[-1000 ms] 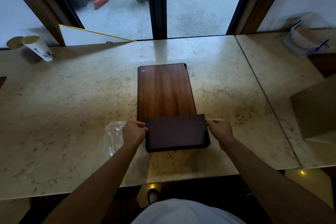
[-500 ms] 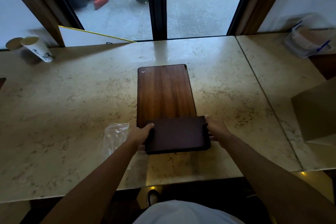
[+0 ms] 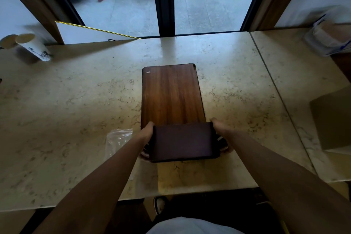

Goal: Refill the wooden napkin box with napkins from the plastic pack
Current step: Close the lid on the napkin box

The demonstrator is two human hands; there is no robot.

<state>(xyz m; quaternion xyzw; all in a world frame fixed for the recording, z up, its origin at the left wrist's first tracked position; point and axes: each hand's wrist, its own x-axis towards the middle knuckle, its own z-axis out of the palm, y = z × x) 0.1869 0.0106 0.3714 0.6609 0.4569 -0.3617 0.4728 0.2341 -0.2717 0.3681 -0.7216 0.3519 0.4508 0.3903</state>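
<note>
A dark wooden napkin box (image 3: 183, 142) sits at the near end of a brown wooden board (image 3: 171, 95) on the marble counter. My left hand (image 3: 147, 135) grips the box's left side, its fingers curled under the edge. On the opposite side my right hand (image 3: 221, 135) grips the box the same way. The box's flat dark face points up at me and looks slightly raised. A crumpled clear plastic pack (image 3: 117, 140) lies just left of my left forearm; I cannot see napkins in it.
A paper cup (image 3: 34, 46) stands at the far left. A white board (image 3: 91, 33) leans by the window. A plastic-wrapped bundle (image 3: 330, 36) sits far right, and a brown cardboard box (image 3: 332, 119) at the right edge. The counter edge (image 3: 190, 192) is close to my body.
Both hands went from resting at the box's sides to wrapping around them, fingers under the edges. The box shifted slightly and appears lifted off the board.
</note>
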